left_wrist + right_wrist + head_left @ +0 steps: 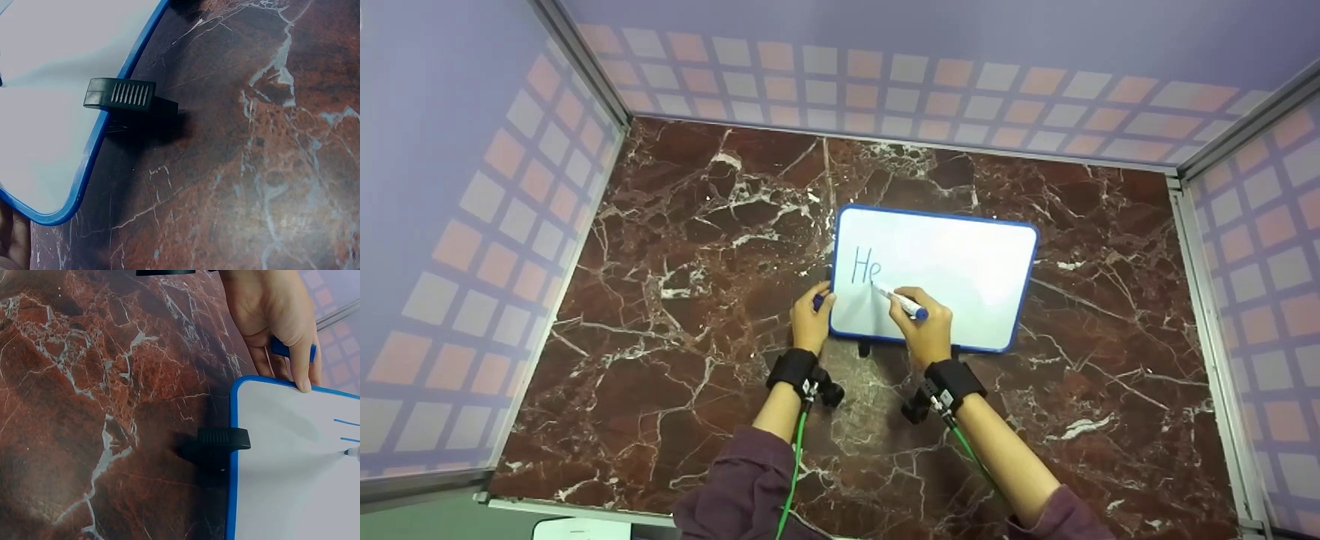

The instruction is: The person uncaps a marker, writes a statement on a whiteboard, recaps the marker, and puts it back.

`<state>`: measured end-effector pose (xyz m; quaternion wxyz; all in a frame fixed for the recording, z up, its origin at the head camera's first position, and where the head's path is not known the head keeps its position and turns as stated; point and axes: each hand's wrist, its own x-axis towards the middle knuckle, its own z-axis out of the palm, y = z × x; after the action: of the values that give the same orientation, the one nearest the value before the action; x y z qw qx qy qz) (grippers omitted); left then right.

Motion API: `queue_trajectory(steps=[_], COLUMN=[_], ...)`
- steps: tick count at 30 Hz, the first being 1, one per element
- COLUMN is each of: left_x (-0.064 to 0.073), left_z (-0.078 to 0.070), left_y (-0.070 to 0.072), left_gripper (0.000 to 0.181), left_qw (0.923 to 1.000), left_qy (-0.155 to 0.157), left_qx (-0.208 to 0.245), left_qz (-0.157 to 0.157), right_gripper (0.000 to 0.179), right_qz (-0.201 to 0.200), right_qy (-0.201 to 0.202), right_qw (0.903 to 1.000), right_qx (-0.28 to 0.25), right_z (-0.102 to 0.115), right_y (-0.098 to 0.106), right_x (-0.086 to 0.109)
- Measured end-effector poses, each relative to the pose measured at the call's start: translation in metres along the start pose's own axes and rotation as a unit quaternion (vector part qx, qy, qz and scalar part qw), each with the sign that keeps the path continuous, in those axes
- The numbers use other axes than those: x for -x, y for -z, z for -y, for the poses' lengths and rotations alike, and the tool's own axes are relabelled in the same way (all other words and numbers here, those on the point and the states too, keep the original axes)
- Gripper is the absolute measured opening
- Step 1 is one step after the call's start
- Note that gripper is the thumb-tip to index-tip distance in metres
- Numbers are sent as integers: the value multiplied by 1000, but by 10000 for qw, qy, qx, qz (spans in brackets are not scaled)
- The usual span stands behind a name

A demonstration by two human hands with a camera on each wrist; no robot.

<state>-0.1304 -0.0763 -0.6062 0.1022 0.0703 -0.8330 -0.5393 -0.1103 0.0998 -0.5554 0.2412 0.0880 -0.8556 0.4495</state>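
A whiteboard (952, 255) with a blue frame lies on the marbled table, with "He" in blue letters (865, 265) near its left side. My right hand (930, 330) grips a white marker (901, 299) with a blue end, its tip at the foot of the "e". At the board's left edge, my left hand (810, 324) steadies the frame. In the right wrist view, that hand's thumb lies on the frame, and a blue marker cap (279, 347) sits between thumb and fingers. The left wrist view catches only a bit of a hand (17, 239) beside the board's corner.
Black clips (124, 94) stick out from the board's near edge. Checkered walls (885, 82) enclose the table (682, 300) at the back and sides. Green cables (793, 480) run from the wrist cameras. A white object (581, 529) shows below the table's front edge.
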Motion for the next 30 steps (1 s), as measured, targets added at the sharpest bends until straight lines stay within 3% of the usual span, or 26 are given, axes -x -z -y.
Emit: queue_trajectory(steps=[11,16,22,30], left_x=[0,0,1,1], left_z=[0,0,0,-1], left_y=[0,0,1,0], left_gripper=[29,28,29,28], left_qw=[9999,10000,10000,9999], left_qy=[118,32,-17,58], left_qx=[12,25,90,109], left_qz=[49,17,38,47], right_gripper=[9,9,7,10], right_qz=[-76,-137,-473,-871], right_qy=[35,-22,43,-82], right_qw=[10000,9999,9986,9962], right_qx=[16,2,-241,-12], right_z=[-1,-1,0,1], right_y=[2,3,6,11], right_x=[0,0,-6,-23])
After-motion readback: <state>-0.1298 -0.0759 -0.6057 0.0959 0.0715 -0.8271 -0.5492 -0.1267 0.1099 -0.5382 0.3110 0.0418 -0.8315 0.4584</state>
